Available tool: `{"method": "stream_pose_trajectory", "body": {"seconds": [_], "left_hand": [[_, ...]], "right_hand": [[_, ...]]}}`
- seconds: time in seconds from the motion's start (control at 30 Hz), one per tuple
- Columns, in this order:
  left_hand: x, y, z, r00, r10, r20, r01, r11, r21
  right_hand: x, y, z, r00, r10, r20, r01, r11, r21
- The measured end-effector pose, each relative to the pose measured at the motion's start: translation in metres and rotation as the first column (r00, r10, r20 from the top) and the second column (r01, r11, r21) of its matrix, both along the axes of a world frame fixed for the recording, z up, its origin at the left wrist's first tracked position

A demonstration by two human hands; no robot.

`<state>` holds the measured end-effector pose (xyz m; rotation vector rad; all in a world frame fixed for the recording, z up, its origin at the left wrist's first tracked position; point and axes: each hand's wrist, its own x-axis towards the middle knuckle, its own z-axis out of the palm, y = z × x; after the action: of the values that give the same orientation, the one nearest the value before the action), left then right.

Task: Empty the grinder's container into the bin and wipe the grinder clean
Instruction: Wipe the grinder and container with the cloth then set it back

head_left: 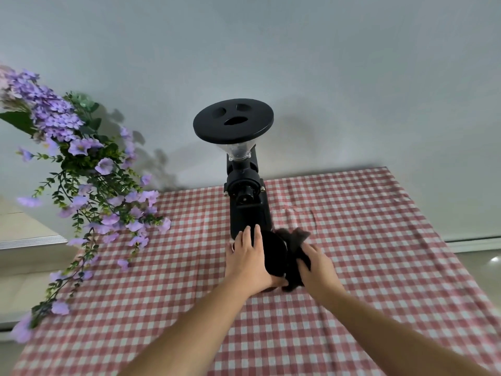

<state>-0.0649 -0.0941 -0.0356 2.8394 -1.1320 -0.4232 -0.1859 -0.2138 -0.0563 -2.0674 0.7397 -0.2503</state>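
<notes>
Black grinder [245,202] upright at far middle of table, on red-and-white checked cloth [352,253]. Round black lid [233,120] on top, clear funnel hopper [240,151] beneath, knob on front of body. Black container [273,253] at foot of grinder, near side, tipped toward camera. Left hand [245,260] wrapped round container's left side, fingers reaching up against grinder's base, thumb under near edge. Right hand [315,263] clenched on dark cloth rag [294,244], bunched and pressed to container's right side; loose end sticking up just beside grinder body. Hands close together, container between them. Purple artificial flowers [81,169] trailing over table's left edge. Plain grey wall [352,77] behind. Bin not seen.
</notes>
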Motion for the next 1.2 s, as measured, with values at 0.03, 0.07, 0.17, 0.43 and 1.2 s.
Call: {"method": "stream_pose_trajectory", "body": {"seconds": [0.03,0.07,0.17,0.43,1.2], "left_hand": [[-0.002,-0.002,0.0,1.0,0.02,0.004,-0.02,1.0,-0.011],[-0.003,-0.004,0.001,1.0,0.029,0.007,-0.029,0.999,-0.017],[0.0,-0.003,0.001,1.0,-0.015,0.0,0.015,1.0,-0.021],[0.018,0.01,0.007,0.949,-0.305,-0.077,0.304,0.952,-0.024],[-0.005,0.022,0.013,0.912,0.169,-0.373,-0.228,0.966,-0.12]], "right_hand": [[0.003,0.0,0.004,0.999,0.014,0.048,-0.014,1.0,-0.007],[0.005,0.0,0.007,0.997,0.058,0.057,-0.057,0.998,-0.007],[0.004,0.0,0.002,0.974,0.174,-0.143,-0.174,0.985,0.016],[0.013,-0.004,0.018,0.991,-0.096,0.094,0.077,0.978,0.194],[0.014,0.013,0.013,0.995,-0.053,0.079,0.045,0.994,0.104]]}}
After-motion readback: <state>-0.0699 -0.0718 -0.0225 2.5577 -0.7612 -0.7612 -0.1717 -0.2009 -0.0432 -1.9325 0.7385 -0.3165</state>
